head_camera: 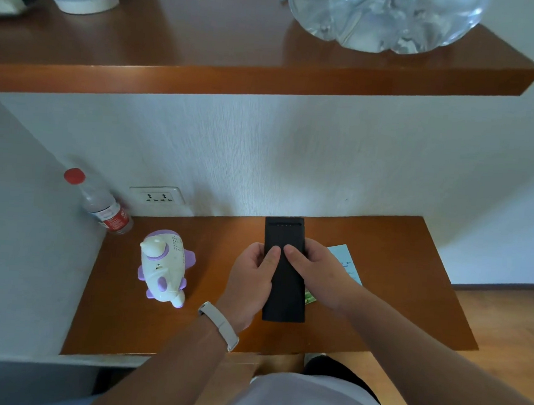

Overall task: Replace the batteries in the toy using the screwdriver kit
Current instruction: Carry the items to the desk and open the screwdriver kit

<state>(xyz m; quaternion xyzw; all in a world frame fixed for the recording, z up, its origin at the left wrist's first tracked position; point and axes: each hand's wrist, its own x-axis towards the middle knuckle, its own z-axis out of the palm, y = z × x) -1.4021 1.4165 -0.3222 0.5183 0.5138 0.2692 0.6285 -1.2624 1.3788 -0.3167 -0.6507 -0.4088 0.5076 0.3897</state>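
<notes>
Both hands gripping black screwdriver kit case (283, 285) above brown desk (396, 274): left hand (250, 283), right hand (317, 272) curling round its sides, thumbs pressing on lid. Toy airplane (163, 266) sitting left of case, apart. Water bottle (101, 205) standing in corner.

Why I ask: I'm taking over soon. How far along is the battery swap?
Done: nothing visibly; the toy sits alone on the desk. In hand: left hand and right hand grip the black case, thumbs on top. Left: open it, unscrew toy, swap batteries, reclose.
</notes>
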